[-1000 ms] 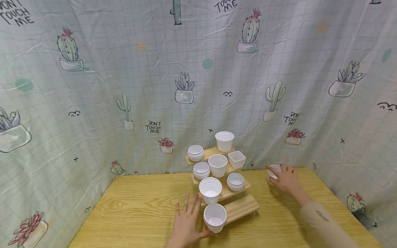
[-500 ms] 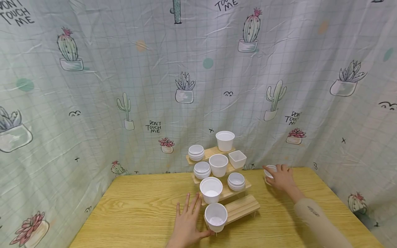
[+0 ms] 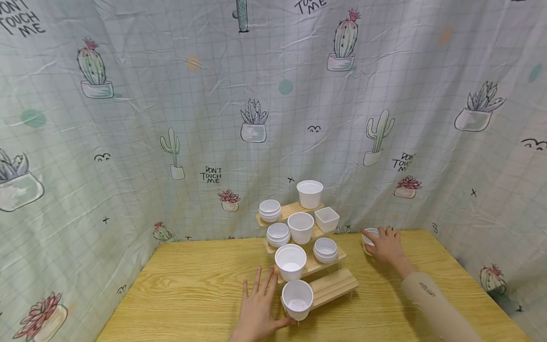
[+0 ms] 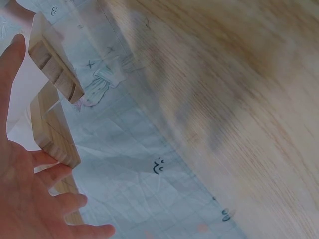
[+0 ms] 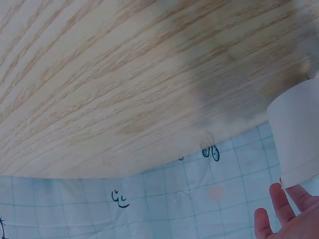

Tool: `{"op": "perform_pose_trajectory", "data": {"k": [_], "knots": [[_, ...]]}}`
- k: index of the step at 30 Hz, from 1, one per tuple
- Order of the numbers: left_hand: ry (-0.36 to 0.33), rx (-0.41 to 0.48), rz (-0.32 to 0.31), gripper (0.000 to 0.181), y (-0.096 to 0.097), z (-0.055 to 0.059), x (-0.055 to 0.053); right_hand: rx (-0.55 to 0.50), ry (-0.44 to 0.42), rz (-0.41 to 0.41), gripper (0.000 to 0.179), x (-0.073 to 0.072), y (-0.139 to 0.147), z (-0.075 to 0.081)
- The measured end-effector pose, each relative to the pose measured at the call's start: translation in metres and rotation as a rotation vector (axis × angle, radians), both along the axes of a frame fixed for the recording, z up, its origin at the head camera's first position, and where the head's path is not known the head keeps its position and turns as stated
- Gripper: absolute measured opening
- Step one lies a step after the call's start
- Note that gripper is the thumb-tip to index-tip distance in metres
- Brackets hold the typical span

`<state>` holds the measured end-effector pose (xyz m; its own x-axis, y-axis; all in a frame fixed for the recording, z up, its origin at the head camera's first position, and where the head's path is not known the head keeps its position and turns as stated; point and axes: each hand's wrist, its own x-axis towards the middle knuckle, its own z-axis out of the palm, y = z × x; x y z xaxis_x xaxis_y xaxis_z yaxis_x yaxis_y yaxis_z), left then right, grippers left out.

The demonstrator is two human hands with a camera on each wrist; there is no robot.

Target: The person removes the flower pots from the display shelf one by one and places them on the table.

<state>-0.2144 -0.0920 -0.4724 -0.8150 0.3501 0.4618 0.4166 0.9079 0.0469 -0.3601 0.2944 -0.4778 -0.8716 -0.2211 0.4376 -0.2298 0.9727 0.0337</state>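
A tiered wooden stand (image 3: 333, 288) bears several white flower pots, most round and one square (image 3: 326, 220). My left hand (image 3: 256, 311) lies along its left side, fingers spread, the thumb by the lowest step near the front round pot (image 3: 297, 300). In the left wrist view, fingertips (image 4: 60, 172) touch the end of a wooden step (image 4: 52, 132). Off to the stand's right, my right hand (image 3: 388, 247) holds a white round pot (image 3: 367, 241) by its rim, the index finger lying across the top. That pot (image 5: 299, 134) shows at the right wrist view's edge, fingers at its rim.
The stand rests on a wood-grain table (image 3: 192, 280). Behind and beside the table hangs a cactus-print curtain (image 3: 205, 118). The lowest step has a bare stretch right of its pot, and bare table lies between the stand and the right hand.
My right hand and the white pot have shifted slightly to the left, toward the stand. The left hand and the pots on the stand stay in place.
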Motion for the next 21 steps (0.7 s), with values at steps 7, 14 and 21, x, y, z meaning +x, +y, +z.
{"op": "perform_pose_trajectory", "data": {"k": [7, 14, 21], "knots": [[0.000, 0.006, -0.002, 0.112, -0.0001, 0.0001, 0.0007, 0.011, -0.022, -0.015, 0.044, -0.0004, 0.0021, -0.0043], [-0.026, 0.008, 0.004, 0.113, 0.0000, 0.0005, 0.0016, 0.027, -0.025, -0.014, 0.044, 0.0005, 0.0028, -0.0048], [-0.025, 0.006, 0.006, 0.113, 0.0003, 0.0001, 0.0007, 0.024, -0.015, -0.011, 0.044, -0.0009, 0.0031, -0.0067]]}}
